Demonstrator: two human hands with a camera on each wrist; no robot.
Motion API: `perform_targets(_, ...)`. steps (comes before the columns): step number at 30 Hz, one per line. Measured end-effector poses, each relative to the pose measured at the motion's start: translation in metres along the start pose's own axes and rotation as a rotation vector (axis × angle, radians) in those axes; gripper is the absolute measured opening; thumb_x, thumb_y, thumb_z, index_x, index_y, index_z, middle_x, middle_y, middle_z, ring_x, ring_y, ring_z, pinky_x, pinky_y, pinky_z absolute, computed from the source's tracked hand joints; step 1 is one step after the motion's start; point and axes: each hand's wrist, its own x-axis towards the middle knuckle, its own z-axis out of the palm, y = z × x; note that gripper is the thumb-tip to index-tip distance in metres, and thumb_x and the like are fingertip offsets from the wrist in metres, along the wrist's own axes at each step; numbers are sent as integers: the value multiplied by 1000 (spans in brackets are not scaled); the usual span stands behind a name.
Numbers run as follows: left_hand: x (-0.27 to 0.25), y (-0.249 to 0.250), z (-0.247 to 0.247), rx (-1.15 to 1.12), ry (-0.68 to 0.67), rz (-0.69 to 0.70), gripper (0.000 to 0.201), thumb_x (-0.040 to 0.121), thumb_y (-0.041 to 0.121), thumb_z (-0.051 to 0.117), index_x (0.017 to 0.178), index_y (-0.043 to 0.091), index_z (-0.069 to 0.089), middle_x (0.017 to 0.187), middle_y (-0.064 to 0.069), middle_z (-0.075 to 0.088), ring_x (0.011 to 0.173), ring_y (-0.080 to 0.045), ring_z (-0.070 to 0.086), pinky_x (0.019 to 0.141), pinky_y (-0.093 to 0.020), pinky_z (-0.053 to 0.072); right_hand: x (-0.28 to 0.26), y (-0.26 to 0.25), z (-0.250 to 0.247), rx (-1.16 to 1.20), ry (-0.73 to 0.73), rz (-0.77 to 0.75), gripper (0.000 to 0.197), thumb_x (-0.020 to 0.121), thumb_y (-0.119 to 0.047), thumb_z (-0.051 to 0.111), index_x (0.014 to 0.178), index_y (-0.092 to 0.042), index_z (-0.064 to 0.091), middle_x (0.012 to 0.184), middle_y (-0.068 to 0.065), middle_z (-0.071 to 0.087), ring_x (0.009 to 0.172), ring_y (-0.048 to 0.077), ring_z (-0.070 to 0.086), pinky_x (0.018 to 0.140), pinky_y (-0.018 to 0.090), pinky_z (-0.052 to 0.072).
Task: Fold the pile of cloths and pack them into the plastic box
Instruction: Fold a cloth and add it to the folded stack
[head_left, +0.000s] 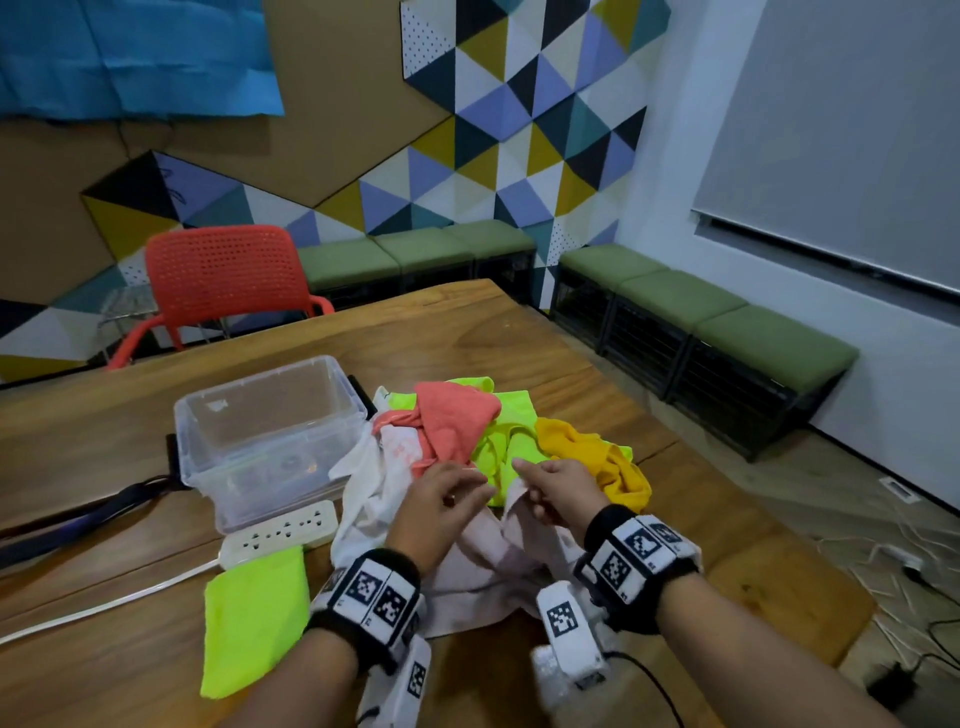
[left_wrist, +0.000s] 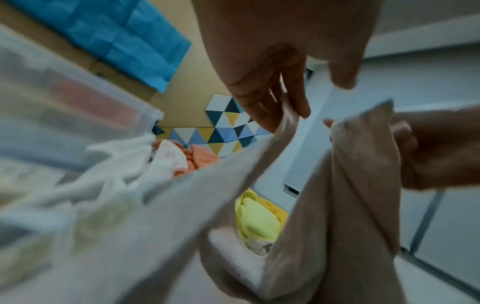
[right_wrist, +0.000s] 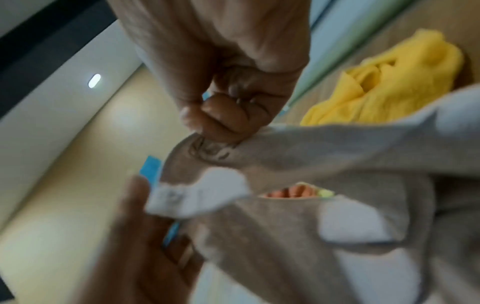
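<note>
A pale beige cloth (head_left: 493, 561) is lifted off the wooden table (head_left: 467, 332) in front of me. My right hand (head_left: 561, 493) pinches one of its corners between thumb and curled fingers (right_wrist: 221, 121). My left hand (head_left: 447, 499) holds another edge, which runs taut up between its nearly straight fingers (left_wrist: 270, 107). Behind lie a coral cloth (head_left: 457, 421), a neon green cloth (head_left: 509, 447), a mustard cloth (head_left: 597, 462) and a white cloth (head_left: 374, 488). The clear plastic box (head_left: 270, 431) stands to the left of the pile. One folded neon green cloth (head_left: 254, 618) lies near the left.
A white power strip (head_left: 280, 535) with its cord lies in front of the box, and dark cables run off to the left. A red chair (head_left: 223, 280) stands at the table's far side. Green benches (head_left: 727, 332) line the walls on the right.
</note>
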Motion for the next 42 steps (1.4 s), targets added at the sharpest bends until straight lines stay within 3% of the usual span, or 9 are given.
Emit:
perform_targets(4, -4, 8, 7, 31, -97, 36, 58, 66, 61, 60, 113, 27, 59, 106, 21, 48, 101, 7, 50, 84, -8, 43, 0, -21, -4, 312, 27, 51, 27, 92, -11, 56, 67, -4, 51, 50, 8, 54, 30, 8, 51, 34, 14, 42)
perform_targets(9, 0, 8, 17, 63, 165, 53, 20, 80, 15, 72, 98, 8, 70, 93, 5, 58, 83, -1, 54, 76, 0, 40, -3, -20, -1, 401, -72, 132, 14, 90, 3, 46, 79, 5, 54, 75, 20, 60, 46, 15, 65, 46, 17, 54)
perform_targets(16, 8, 13, 2, 95, 127, 81, 23, 74, 19, 63, 87, 3, 72, 86, 0, 64, 81, -3, 55, 73, 0, 38, -13, -29, -12, 486, -148, 40, 28, 88, 17, 31, 78, 5, 55, 56, 8, 64, 50, 12, 67, 48, 15, 54)
perform_targets(19, 9, 18, 1, 55, 179, 47, 10, 81, 11, 66, 85, 4, 70, 82, 0, 63, 77, -11, 57, 72, -4, 39, -18, -34, -12, 188, -163, -13, 28, 89, 13, 40, 73, -3, 58, 58, 5, 63, 49, 11, 64, 46, 18, 52)
perform_targets(24, 32, 55, -18, -122, 316, 47, 14, 88, 5, 59, 81, 17, 62, 74, 12, 59, 68, 14, 55, 66, -2, 41, -14, -29, -13, -856, -10, -307, 31, 81, -25, 61, 55, -30, 46, 74, 4, 45, 76, 20, 48, 65, 30, 36)
perform_targets(28, 51, 84, -36, -223, 375, 82, 13, 94, 7, 50, 88, 13, 59, 74, 12, 56, 63, 16, 53, 61, -2, 40, -19, -30, -16, -894, -146, -223, 29, 80, -45, 65, 92, -18, 66, 104, 5, 50, 115, 29, 43, 97, 42, 39)
perform_targets(30, 61, 85, -50, -201, 442, 86, 12, 96, 9, 48, 92, 12, 59, 76, 13, 55, 66, 15, 53, 62, -1, 38, -23, -31, -24, -1113, -158, -156, 42, 82, -46, 63, 108, -14, 60, 111, 10, 52, 116, 30, 44, 92, 40, 42)
perform_targets(34, 63, 70, -65, -85, 463, 21, 13, 95, 10, 48, 95, 8, 61, 80, 7, 57, 76, -6, 52, 60, 2, 35, -22, -28, -48, -1314, 149, -125, 39, 91, -35, 52, 118, -7, 57, 118, 14, 51, 115, 34, 50, 88, 39, 45)
perform_targets(42, 60, 56, -80, 10, 563, -59, 21, 96, 15, 49, 102, 1, 63, 92, -6, 60, 86, -15, 51, 66, -15, 32, -19, -57, -82, -1058, 394, -468, 32, 87, -23, 53, 117, -16, 63, 121, 10, 52, 110, 30, 53, 89, 37, 47)
